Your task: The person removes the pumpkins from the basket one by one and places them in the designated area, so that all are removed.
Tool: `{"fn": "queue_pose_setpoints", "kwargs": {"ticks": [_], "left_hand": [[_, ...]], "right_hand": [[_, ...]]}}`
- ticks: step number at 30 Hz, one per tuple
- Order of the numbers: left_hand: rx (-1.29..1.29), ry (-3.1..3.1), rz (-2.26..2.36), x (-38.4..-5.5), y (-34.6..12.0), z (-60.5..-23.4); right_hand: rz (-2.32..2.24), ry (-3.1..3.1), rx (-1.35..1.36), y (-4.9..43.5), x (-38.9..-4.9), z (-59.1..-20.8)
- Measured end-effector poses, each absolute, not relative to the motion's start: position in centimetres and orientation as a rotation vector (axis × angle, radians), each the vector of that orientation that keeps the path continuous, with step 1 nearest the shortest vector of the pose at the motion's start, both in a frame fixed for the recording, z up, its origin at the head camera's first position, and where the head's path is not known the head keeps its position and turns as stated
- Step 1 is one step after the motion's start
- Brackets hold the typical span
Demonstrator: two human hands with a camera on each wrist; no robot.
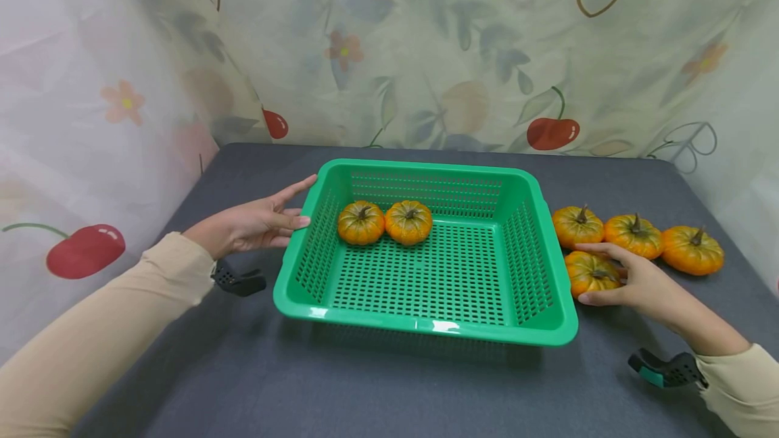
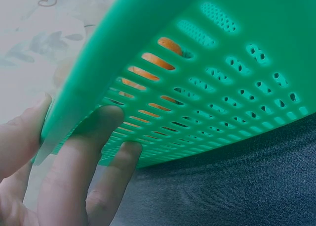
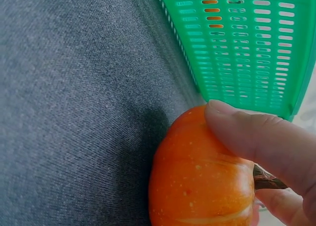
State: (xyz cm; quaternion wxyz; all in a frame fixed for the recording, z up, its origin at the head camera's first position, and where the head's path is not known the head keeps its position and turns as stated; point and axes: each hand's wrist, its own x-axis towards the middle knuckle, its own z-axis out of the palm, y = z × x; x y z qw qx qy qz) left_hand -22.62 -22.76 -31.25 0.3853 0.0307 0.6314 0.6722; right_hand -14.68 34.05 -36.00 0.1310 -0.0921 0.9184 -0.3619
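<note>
A green plastic basket (image 1: 420, 334) with slotted walls stands on the table. Two small orange pumpkins (image 1: 362, 223) sit side by side in its left part. My left hand (image 1: 258, 222) holds the basket's left rim, its fingertips against the outer slotted wall (image 2: 197, 107) in the left wrist view. Just past the basket's right side, my right hand (image 1: 633, 282) grips another small pumpkin (image 1: 587, 272), with the thumb pressed on its orange side (image 3: 197, 171) in the right wrist view. Part of that pumpkin is hidden by the fingers.
Behind the right hand, three more pumpkins (image 1: 633, 235) lie in a row on the dark grey table (image 1: 389, 391). A patterned curtain (image 1: 426, 53) hangs along the table's back and sides. Each wrist carries a black band (image 1: 237, 280).
</note>
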Motion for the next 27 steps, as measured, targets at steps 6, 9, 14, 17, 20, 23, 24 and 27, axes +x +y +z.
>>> {"fn": "queue_pose_setpoints", "kwargs": {"ticks": [6,9,14,17,20,23,24,27], "left_hand": [[0.071,1.616,1.708,-22.58,-22.69,-31.18],[0.067,1.614,1.709,-22.58,-22.68,-31.16],[0.067,1.613,1.708,-22.57,-22.68,-31.15],[0.066,1.609,1.709,-22.55,-22.71,-31.15],[0.07,1.604,1.715,-22.57,-22.72,-31.18],[0.074,1.597,1.722,-22.6,-22.75,-31.23],[0.079,1.594,1.722,-22.6,-22.76,-31.25],[0.082,1.587,1.723,-22.62,-22.8,-31.3]], "right_hand": [[-1.043,2.657,-0.28,34.11,-14.87,-36.25],[-1.032,2.65,-0.289,34.15,-14.94,-36.28],[-1.033,2.634,-0.304,34.15,-15.01,-36.24],[-1.044,2.618,-0.309,34.16,-15.04,-36.24],[-1.049,2.607,-0.313,34.16,-15.08,-36.26],[-1.051,2.604,-0.315,34.09,-15.08,-36.24],[-1.052,2.604,-0.315,34.07,-15.07,-36.22],[-1.05,2.601,-0.311,34.04,-15.02,-36.19]]}}
